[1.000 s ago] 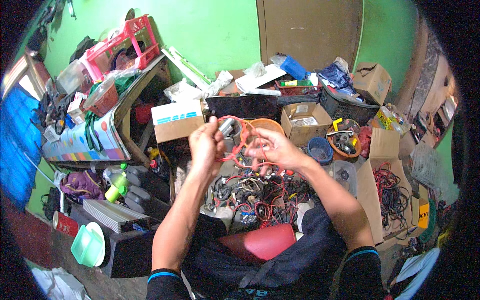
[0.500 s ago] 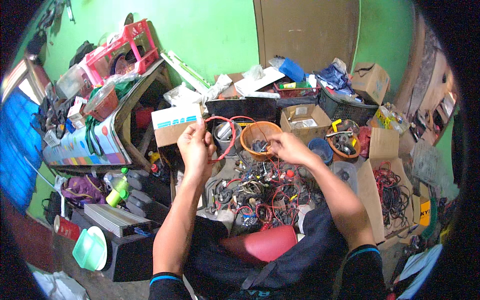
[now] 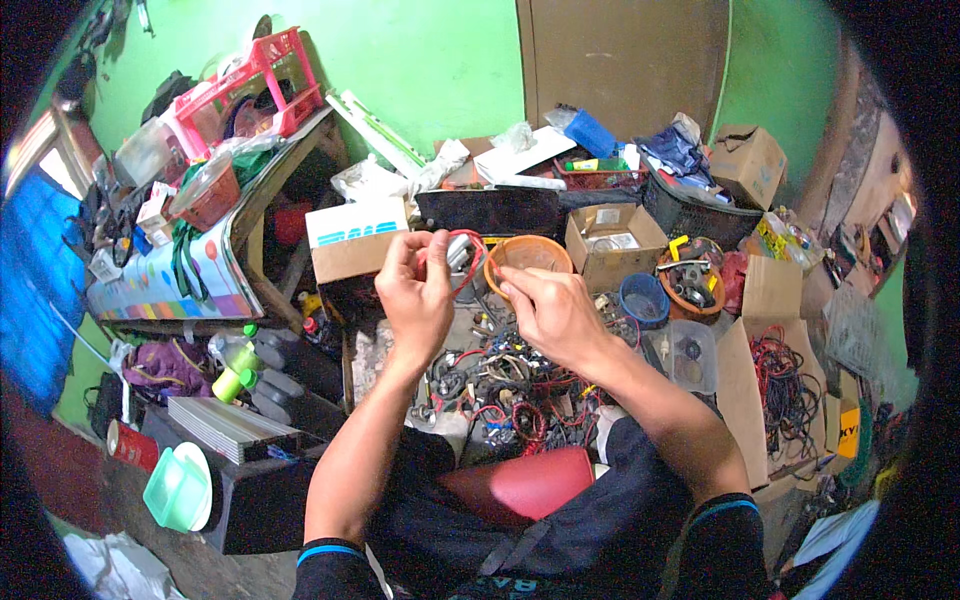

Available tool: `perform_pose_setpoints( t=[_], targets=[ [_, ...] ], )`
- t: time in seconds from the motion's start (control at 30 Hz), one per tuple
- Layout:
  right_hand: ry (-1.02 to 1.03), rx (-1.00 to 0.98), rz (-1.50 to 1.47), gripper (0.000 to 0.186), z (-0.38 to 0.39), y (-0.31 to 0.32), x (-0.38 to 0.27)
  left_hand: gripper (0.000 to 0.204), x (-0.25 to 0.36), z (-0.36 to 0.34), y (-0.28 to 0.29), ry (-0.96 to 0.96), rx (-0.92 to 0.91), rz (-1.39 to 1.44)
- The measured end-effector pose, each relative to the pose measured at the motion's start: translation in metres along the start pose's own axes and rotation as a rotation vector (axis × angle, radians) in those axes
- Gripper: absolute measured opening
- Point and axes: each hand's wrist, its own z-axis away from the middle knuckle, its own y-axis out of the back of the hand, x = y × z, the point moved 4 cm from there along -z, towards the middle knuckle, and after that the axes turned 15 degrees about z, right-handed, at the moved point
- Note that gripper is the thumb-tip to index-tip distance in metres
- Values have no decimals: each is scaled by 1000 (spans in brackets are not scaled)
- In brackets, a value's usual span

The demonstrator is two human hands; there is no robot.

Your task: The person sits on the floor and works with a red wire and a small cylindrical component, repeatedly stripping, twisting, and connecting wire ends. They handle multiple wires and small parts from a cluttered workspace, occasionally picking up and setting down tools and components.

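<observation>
My left hand is raised in front of me, its fingers closed round a coiled red wire. A loop of that wire stands out on the right side of the hand. To its right, my right hand is pinched, fingertips pointing left toward the loop; whatever lies between them is hidden. Below both hands spreads a pile of tangled cables and small electrical parts. Just behind the right hand is an orange bowl.
A blue bowl, a clear plastic tub and an orange basin of parts stand to the right. Farther right, a cardboard box holds red and black cables. An open carton sits behind. At left is a black box with a finned metal unit.
My right hand has come left and closer to my left hand. The red loop now sits more bunched against my left hand. My left hand has shifted slightly right.
</observation>
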Motion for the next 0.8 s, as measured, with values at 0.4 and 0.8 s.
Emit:
perform_pose_setpoints(
  t=[0.4,0.8],
  targets=[
    [-207,-329,-399,26,-6,0,37,12,7,12,-21,376,-366,308],
    [-818,390,-1453,26,-8,69,160,18,-27,-51,70,460,175,510]
  ],
)
